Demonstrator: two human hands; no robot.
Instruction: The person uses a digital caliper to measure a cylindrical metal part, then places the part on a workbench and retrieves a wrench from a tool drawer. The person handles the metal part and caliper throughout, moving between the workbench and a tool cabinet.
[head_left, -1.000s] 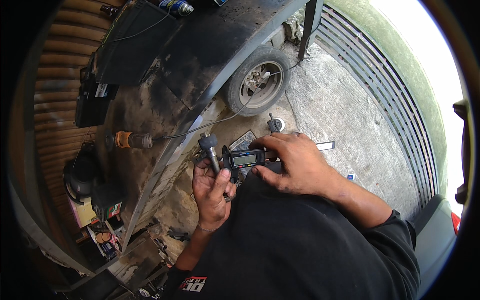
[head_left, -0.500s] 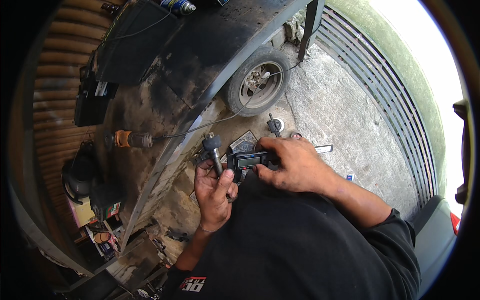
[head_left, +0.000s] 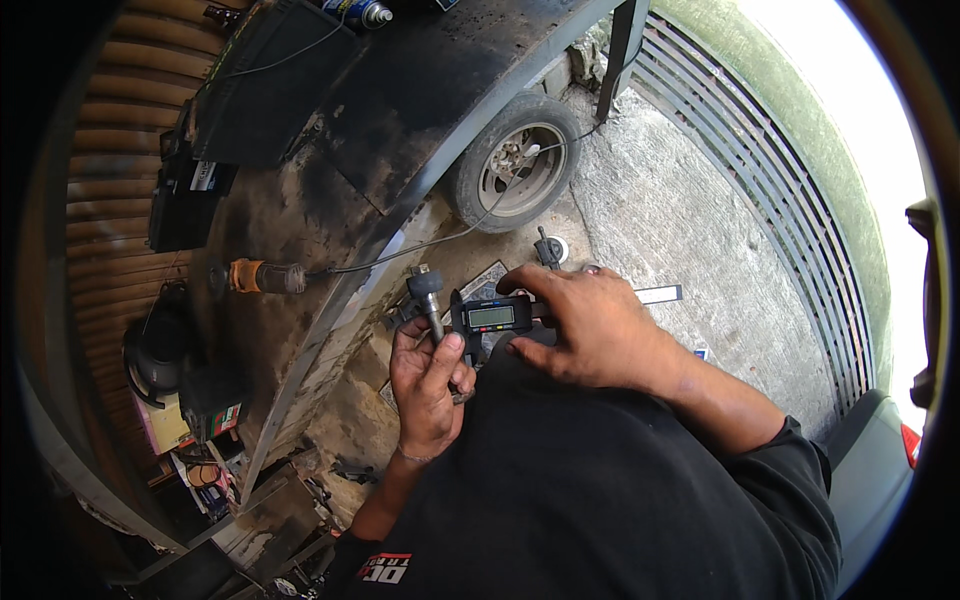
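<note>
My left hand (head_left: 428,390) is closed around a metal shaft (head_left: 434,318), which stands up from my fingers with a slight tilt. At its upper end sits a wider, dark, round head (head_left: 425,284). My right hand (head_left: 595,330) grips a black digital caliper (head_left: 491,317) between thumb and fingers, its small display facing up. The caliper's jaws lie close beside the shaft; I cannot tell whether they touch it. Its scale bar (head_left: 660,294) sticks out beyond the far side of my right hand.
A dark, stained workbench (head_left: 370,130) runs along the left, with an orange angle grinder (head_left: 265,277) and its cable on it. A wheel with tyre (head_left: 515,165) leans by the bench. A black plug-like part (head_left: 549,247) is on the floor. A slatted metal gate (head_left: 760,170) stands right.
My right hand has shifted slightly to the right with the caliper, and the caliper's display is tilted more into view. My left hand and the shaft have barely moved.
</note>
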